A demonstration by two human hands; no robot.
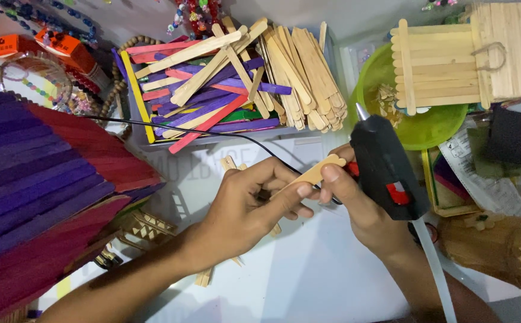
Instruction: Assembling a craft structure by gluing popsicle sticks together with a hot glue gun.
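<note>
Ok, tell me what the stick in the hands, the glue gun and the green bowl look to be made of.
Stick, pinched between left hand and right hand: bare pale wood by its matt tan face, like the craft sticks piled above. Glue gun: black plastic, slightly glossy, with a metal-looking silver nozzle. Green bowl: probably plastic, given its smooth, bright, even colour.

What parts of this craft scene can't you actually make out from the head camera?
- Plain wooden stick: its lower part is hidden behind the left hand.
- Glue gun: its grip is covered by the right hand; its clear glue rod runs off the bottom edge.
- Purple and red stick panel: cut off by the left edge.
- Beads at the top: too small and blurred to tell apart.
</note>
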